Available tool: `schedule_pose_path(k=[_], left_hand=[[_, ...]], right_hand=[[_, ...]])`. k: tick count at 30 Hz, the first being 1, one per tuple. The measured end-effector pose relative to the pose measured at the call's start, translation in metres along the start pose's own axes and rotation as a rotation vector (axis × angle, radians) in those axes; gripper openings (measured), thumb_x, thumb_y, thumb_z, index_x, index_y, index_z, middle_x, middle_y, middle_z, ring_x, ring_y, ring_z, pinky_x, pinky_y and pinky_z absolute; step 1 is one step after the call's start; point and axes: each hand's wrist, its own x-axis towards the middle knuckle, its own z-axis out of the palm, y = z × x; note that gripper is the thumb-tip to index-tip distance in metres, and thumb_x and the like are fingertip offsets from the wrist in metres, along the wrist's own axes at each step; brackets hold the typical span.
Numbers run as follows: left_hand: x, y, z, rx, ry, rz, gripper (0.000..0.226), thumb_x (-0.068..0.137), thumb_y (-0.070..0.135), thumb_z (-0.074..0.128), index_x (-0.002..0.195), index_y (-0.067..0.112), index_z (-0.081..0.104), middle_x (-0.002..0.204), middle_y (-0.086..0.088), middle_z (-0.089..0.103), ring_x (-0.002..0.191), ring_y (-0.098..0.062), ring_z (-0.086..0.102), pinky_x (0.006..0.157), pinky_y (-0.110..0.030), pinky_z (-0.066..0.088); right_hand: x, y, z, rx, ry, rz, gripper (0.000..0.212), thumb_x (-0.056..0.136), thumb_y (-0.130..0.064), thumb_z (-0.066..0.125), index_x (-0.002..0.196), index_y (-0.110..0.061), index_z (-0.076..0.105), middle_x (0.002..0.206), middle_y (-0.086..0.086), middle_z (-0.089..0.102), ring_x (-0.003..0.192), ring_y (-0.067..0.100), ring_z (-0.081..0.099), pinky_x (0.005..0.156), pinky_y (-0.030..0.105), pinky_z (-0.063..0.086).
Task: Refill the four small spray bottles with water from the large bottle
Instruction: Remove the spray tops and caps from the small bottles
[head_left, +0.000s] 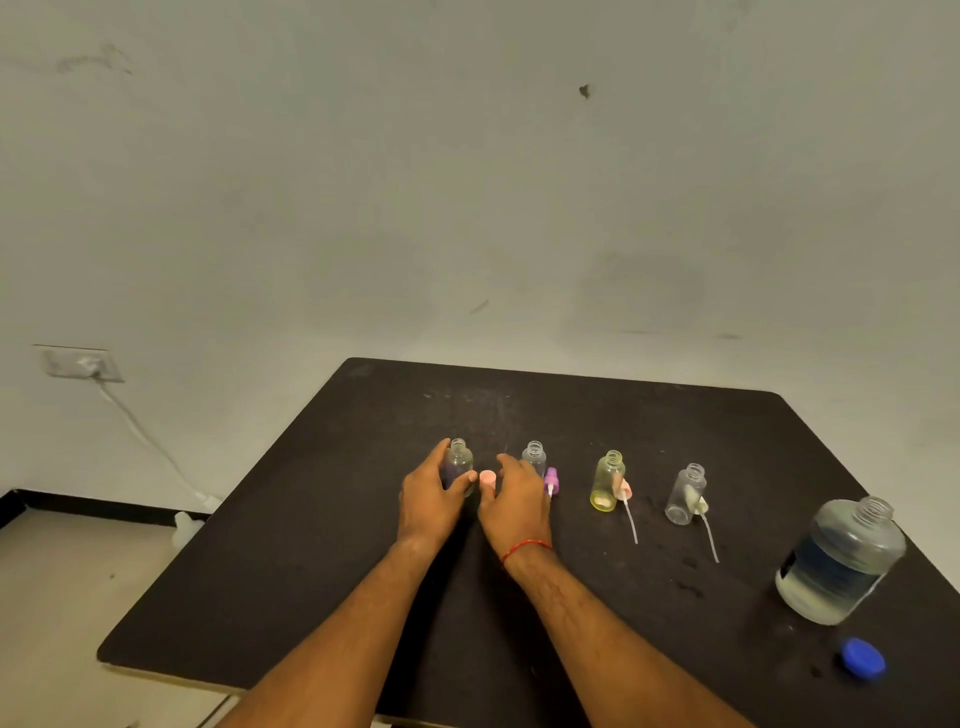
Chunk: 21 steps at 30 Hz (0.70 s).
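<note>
Four small uncapped spray bottles stand in a row on the black table (311, 571). My left hand (431, 496) grips the leftmost clear bottle (459, 460). My right hand (514, 501) holds a pink spray cap (488, 479) beside that bottle. The second bottle (534, 454) has a purple spray head (551, 480) lying by it. A yellow bottle (607, 480) and a clear bottle (685, 493) each have a spray head with a tube (629, 519) (709, 535) lying alongside. The large bottle (839, 564), open and partly filled with water, stands at the right.
A blue cap (863, 659) lies near the table's front right edge, in front of the large bottle. A wall socket (78, 362) with a white cable sits at the left, and a wall runs behind the table.
</note>
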Motion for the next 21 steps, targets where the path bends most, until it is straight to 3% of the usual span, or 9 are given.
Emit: schedule_pose_path(k=[2, 4, 9, 15, 18, 21], left_hand=[[-0.001, 0.003, 0.0, 0.008, 0.004, 0.019, 0.053, 0.083, 0.022, 0.08, 0.133, 0.022, 0.062, 0.109, 0.018, 0.067, 0.11, -0.01, 0.066, 0.085, -0.005, 0.042], [-0.002, 0.005, -0.001, 0.012, -0.002, 0.022, 0.046, 0.082, 0.02, 0.081, 0.126, 0.023, 0.066, 0.098, 0.023, 0.064, 0.102, -0.008, 0.068, 0.08, -0.006, 0.042], [0.001, 0.011, 0.001, 0.022, -0.027, 0.001, 0.05, 0.085, 0.016, 0.077, 0.132, 0.021, 0.062, 0.115, 0.006, 0.07, 0.102, -0.006, 0.063, 0.09, -0.018, 0.045], [0.004, 0.012, 0.002, 0.048, -0.067, -0.024, 0.063, 0.083, 0.017, 0.079, 0.14, 0.018, 0.055, 0.125, 0.002, 0.067, 0.108, -0.007, 0.061, 0.09, -0.016, 0.043], [0.006, 0.01, 0.001, 0.051, -0.076, -0.056, 0.075, 0.082, 0.019, 0.08, 0.149, 0.016, 0.045, 0.138, -0.005, 0.061, 0.124, -0.019, 0.059, 0.107, -0.032, 0.046], [0.007, 0.007, 0.0, 0.027, -0.088, -0.073, 0.081, 0.082, 0.018, 0.081, 0.151, 0.017, 0.04, 0.143, -0.007, 0.058, 0.13, -0.023, 0.056, 0.111, -0.04, 0.044]], right_hand=[[0.0, 0.003, -0.003, 0.013, -0.014, -0.001, 0.027, 0.094, -0.027, 0.057, 0.117, -0.014, 0.063, 0.108, 0.003, 0.063, 0.108, 0.019, 0.059, 0.12, 0.047, 0.005], [-0.002, 0.005, -0.006, 0.041, -0.015, -0.002, 0.025, 0.095, -0.029, 0.056, 0.113, -0.013, 0.064, 0.106, 0.003, 0.063, 0.106, 0.019, 0.059, 0.121, 0.048, 0.006], [-0.007, 0.008, -0.012, 0.059, -0.019, -0.01, 0.024, 0.096, -0.032, 0.056, 0.11, -0.013, 0.064, 0.107, 0.005, 0.062, 0.107, 0.021, 0.059, 0.121, 0.046, 0.012], [-0.01, 0.01, -0.015, 0.052, -0.04, 0.007, 0.026, 0.094, -0.034, 0.058, 0.11, -0.013, 0.063, 0.105, 0.006, 0.062, 0.11, 0.025, 0.058, 0.119, 0.047, 0.02], [-0.012, 0.01, -0.015, 0.066, -0.078, 0.035, 0.029, 0.089, -0.025, 0.065, 0.114, -0.011, 0.062, 0.112, 0.008, 0.062, 0.122, 0.032, 0.049, 0.116, 0.048, 0.027], [-0.016, 0.009, -0.018, 0.078, -0.093, 0.038, 0.032, 0.085, -0.022, 0.068, 0.115, -0.014, 0.061, 0.114, 0.005, 0.061, 0.124, 0.03, 0.047, 0.105, 0.038, 0.038]])
